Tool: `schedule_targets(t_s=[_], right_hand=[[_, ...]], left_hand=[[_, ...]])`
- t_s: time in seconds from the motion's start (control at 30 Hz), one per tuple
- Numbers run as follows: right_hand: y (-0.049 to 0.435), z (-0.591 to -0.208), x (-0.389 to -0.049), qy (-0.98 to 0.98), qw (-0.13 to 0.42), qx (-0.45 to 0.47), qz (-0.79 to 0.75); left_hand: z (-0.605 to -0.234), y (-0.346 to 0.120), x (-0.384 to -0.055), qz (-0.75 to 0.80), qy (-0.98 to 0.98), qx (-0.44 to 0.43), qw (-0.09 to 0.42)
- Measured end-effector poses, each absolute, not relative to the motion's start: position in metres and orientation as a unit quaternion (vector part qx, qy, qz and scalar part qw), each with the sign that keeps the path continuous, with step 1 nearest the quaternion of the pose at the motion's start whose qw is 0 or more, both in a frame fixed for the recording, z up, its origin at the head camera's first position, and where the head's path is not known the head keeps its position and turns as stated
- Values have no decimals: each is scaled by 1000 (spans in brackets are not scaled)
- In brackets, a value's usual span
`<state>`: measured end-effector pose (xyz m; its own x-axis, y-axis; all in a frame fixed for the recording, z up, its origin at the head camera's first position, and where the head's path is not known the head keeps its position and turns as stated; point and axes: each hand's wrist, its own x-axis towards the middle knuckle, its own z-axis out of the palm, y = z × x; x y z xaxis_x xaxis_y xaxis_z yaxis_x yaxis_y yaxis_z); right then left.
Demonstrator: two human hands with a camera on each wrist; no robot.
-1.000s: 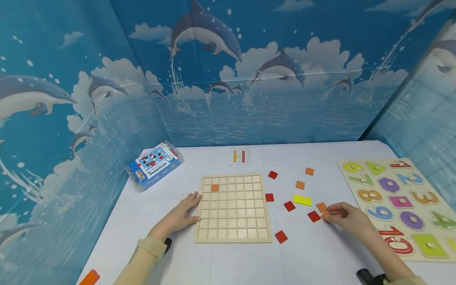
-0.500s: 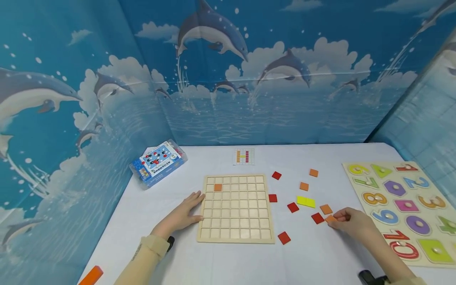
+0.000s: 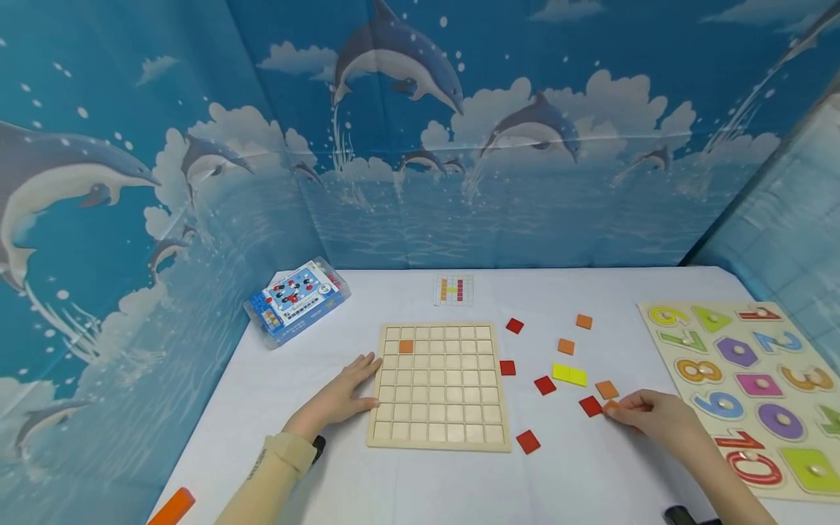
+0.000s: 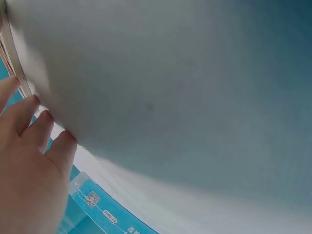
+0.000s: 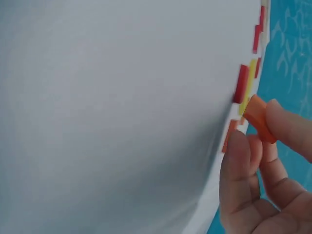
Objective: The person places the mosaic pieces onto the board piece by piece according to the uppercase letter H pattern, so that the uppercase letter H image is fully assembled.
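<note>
A wooden grid board (image 3: 438, 397) lies on the white table, with one orange square tile (image 3: 406, 346) in a cell near its upper left. Along the board's left edge rests my left hand (image 3: 333, 397), fingers extended and touching the rim. To the right, my right hand (image 3: 663, 423) pinches another orange tile (image 5: 258, 117) between thumb and fingers; the right wrist view shows it tipped up, off the cloth. Beside that hand lie a loose orange tile (image 3: 607, 390) and a red tile (image 3: 590, 406). Two yellow tiles (image 3: 569, 375) sit side by side nearby.
Several more red and orange tiles lie scattered right of the board. A small pattern card (image 3: 454, 289) is behind it. A blue boxed set (image 3: 297, 302) stands back left, a number puzzle board (image 3: 748, 394) at right, and an orange object (image 3: 172, 507) at front left.
The right hand has drawn the orange tile up into its fingertips. The left hand stays at the board's edge. The whole head view has shifted slightly.
</note>
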<state>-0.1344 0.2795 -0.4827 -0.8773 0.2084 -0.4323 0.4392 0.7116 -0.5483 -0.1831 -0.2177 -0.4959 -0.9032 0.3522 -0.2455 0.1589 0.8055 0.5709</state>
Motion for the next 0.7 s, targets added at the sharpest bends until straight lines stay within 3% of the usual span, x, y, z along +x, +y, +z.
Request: schedule_targets(t_s=[0.2, 0.47, 0.7], right_hand=[[255, -476, -142, 882, 154, 152, -419], [183, -471, -161, 867, 104, 76, -482], [120, -472, -186, 830, 115, 24, -545]], left_hand=[[-496, -217, -182, 276, 937, 135, 167], [-495, -217, -183, 277, 937, 135, 166], [-495, -216, -183, 278, 936, 138, 167]])
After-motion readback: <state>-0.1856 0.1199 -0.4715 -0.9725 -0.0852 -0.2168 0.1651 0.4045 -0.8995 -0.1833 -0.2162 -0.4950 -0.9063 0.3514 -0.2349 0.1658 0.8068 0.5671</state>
